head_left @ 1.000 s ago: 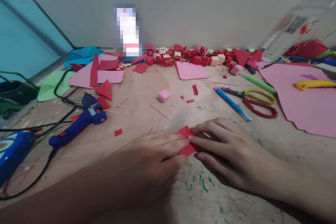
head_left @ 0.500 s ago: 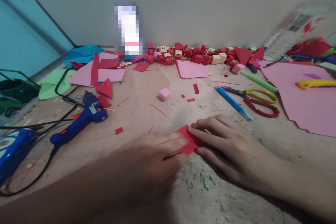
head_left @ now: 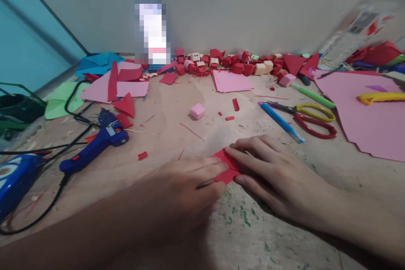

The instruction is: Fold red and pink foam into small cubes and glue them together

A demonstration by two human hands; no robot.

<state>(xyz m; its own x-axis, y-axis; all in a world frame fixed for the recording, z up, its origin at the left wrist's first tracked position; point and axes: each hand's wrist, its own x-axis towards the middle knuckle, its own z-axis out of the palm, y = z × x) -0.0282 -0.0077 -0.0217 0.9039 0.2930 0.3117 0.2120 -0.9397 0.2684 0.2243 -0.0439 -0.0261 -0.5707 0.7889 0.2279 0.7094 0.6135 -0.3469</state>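
Note:
A small folded piece of red paper (head_left: 230, 172) lies on the wooden tabletop, low in the middle of the view, with creases across it. My left hand (head_left: 196, 185) grips its left side, fingers over the top and thumb at the near edge. From the right, my right hand (head_left: 268, 166) holds the opposite side, fingertips on the far corner and thumb at the near edge. Both hands cover much of the paper. Beyond them sits a pink paper cube (head_left: 197, 111), with several red scraps (head_left: 230, 118) to its right.
To the left lies a blue glue gun (head_left: 95, 145) with its black cord. Scissors (head_left: 311, 120) and a blue pen (head_left: 281, 122) are on the right, beside a large pink sheet (head_left: 373, 122). Small paper cubes (head_left: 238, 67) and a blurred-out bright screen (head_left: 155, 33) line the wall.
Both hands stay on the red paper with hardly any movement. The whole view has shifted very slightly.

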